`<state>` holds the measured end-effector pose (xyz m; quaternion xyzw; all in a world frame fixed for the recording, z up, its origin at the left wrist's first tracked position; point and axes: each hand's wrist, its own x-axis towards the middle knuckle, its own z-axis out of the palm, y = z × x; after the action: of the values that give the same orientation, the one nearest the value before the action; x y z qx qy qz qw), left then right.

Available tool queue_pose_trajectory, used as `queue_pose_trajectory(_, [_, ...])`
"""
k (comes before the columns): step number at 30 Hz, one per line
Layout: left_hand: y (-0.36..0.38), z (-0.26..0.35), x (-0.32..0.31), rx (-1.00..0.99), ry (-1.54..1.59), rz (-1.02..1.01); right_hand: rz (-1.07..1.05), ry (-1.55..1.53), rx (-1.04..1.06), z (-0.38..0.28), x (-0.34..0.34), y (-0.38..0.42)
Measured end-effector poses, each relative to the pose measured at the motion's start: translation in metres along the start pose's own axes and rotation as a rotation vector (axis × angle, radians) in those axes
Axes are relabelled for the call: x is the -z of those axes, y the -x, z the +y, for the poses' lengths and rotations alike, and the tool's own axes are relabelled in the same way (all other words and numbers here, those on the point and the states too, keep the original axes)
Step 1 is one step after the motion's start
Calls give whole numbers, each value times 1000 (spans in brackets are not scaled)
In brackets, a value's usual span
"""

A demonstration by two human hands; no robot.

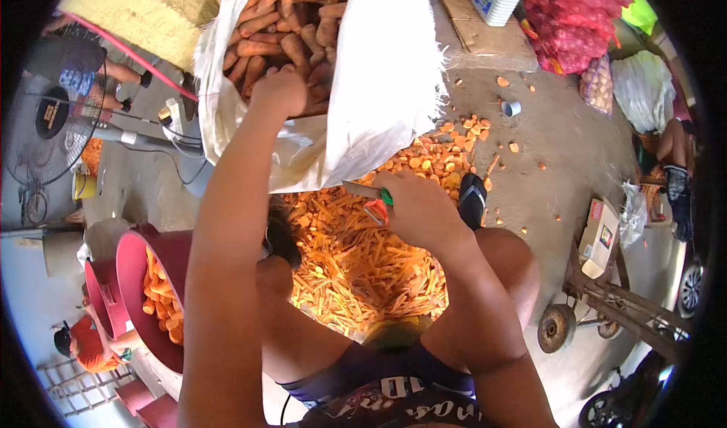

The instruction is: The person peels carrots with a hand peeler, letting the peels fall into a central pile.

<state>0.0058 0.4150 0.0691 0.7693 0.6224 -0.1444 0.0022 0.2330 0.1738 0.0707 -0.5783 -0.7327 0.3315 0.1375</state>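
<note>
Inside a white woven sack (382,57) at the top, my left hand (280,91) is curled over a carrot among many whole unpeeled carrots (261,48). My right hand (415,205) is closed around a knife (362,190), its blade pointing left beside the sack's lower edge. A green part and an orange-red part show at its fingers. Below lies a heap of carrot peelings and strips (363,265) between my legs, with cut carrot ends (447,152) along its far right side.
Peeled carrots fill a red tub (132,273) at left. A standing fan (53,136) and a person in orange (95,345) are farther left. At right are a wheeled cart (606,299), a small cup (511,108), a red mesh sack (572,19) and another seated person (675,171).
</note>
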Motion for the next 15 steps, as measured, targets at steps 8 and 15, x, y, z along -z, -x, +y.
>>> queue_pose_trajectory(8, [58,-57,-10,-112,-93,31,56,-25,56,1,-2,23])
queue_pose_trajectory(15, [181,-86,41,-40,1487,341,95,-70,113,-9,-6,48])
